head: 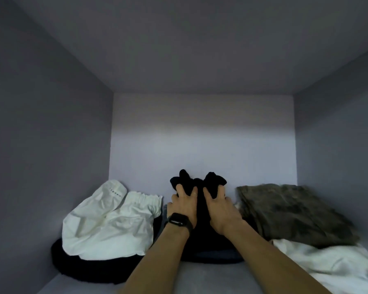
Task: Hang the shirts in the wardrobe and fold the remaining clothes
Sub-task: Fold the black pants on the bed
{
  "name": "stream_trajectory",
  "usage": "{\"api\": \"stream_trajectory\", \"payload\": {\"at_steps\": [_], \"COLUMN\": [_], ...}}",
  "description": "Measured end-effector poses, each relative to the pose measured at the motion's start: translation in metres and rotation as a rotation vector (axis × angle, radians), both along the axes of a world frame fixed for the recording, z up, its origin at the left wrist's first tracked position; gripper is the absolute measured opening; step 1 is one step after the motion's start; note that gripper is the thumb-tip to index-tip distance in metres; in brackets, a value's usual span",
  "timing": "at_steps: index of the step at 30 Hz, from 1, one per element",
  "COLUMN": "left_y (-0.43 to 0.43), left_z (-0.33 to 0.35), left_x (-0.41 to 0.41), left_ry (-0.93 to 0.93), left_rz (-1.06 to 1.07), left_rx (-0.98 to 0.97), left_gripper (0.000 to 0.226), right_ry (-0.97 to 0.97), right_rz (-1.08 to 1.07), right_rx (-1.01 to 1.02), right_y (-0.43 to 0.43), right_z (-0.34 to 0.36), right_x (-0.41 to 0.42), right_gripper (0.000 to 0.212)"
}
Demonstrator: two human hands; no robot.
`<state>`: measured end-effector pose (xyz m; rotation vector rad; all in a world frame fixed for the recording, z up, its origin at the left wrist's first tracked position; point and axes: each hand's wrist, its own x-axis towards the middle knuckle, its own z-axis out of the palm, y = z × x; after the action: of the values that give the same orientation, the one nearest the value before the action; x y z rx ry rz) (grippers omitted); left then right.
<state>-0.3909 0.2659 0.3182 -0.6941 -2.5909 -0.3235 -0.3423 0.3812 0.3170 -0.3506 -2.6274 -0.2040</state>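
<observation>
No readable text or labels.

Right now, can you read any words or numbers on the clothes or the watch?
No text can be read.
White garment: a short row of tiny dark marks near its top, too small and blurred to read.
Watch on the wrist: dark face, nothing shows.

Grey shelf (210, 280) carries black garment (77, 265) left, black pile (202, 245) centre, white cloth (331, 270) right.
</observation>
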Motion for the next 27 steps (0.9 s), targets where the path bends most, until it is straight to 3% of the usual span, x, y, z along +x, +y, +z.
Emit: {"api": "stream_trajectory", "payload": {"at_steps": [5,12,17,20,22,25,27], "left_y": [0.004,0.004,0.002,-0.001,0.000,0.005,0.007], "left_z": [-0.010,-0.031,-0.035,-0.035,-0.031,-0.023,-0.024], "left_x": [-0.038,-0.054,-0.050,-0.050,-0.051,-0.055,-0.061], "left_ry": [-0.056,-0.047,0.064,0.189,0.108,-0.021,-0.014], "left_rz": [-0.007,0.083,0.177,0.096,0.039,0.019,-0.002], "left_rx": [0.040,-0.047,-0.127,-0.236,-0.290,-0.207,-0.195], "left_gripper": [0.066,0.070,0.068,0.070,0.070,0.067,0.063], "right_ry": [-0.060,-0.154,-0.277,-0.362,-0.377,-0.178,-0.178], "right_rz": [0.042,-0.112,-0.125,-0.140,-0.183,-0.077,0.007], "right_rx": [0.039,0.125,-0.139,-0.293,-0.189,0.110,0.052], "right_y": [0.006,0.006,0.018,0.029,0.031,0.024,0.026], "right_z": [0.001,-0.024,-0.023,-0.016,-0.005,0.005,0.000], "right_x": [-0.030,-0.041,-0.036,-0.028,-0.025,-0.029,-0.036], "right_gripper": [0.093,0.080,0.081,0.079,0.081,0.071,0.063]}}
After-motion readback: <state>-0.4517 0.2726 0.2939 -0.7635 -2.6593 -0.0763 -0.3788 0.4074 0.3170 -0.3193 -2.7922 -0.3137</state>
